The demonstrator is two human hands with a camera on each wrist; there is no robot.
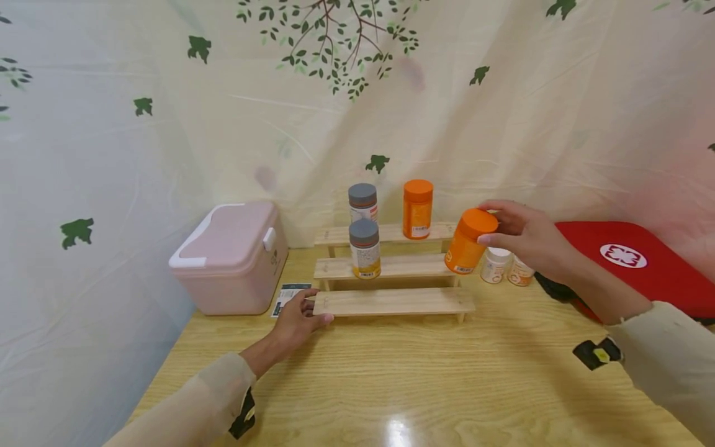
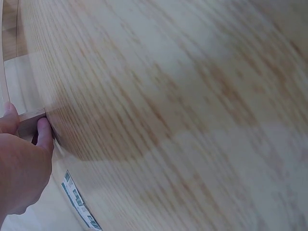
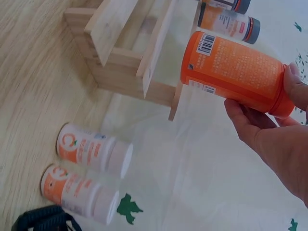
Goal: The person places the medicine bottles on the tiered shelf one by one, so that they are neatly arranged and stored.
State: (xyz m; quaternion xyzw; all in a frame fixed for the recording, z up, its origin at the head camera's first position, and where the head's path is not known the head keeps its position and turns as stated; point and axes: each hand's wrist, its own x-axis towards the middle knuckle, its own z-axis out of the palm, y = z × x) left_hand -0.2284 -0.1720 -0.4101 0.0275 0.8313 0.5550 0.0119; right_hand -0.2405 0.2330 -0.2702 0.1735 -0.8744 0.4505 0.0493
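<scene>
My right hand (image 1: 527, 239) holds an orange pill bottle (image 1: 466, 245) around its cap, with the bottle tilted at the right end of the middle step. In the right wrist view, the bottle (image 3: 231, 70) shows its barcode and printed label. A three-step wooden display rack (image 1: 391, 302) stands on the table. My left hand (image 1: 296, 320) grips the left end of its lowest step; in the left wrist view, thumb and fingers (image 2: 45, 134) pinch the board's end. A grey-capped bottle (image 1: 365, 251) stands on the middle step. Another grey-capped bottle (image 1: 362, 202) and an orange bottle (image 1: 418, 211) stand on the top step.
Two small white-capped bottles (image 1: 494, 266) stand right of the rack. Farther right lies a red first-aid bag (image 1: 659, 273). A pink lidded box (image 1: 229, 261) is at the left, with a printed card (image 1: 285, 297) beside it. A patterned curtain (image 1: 313, 136) hangs behind.
</scene>
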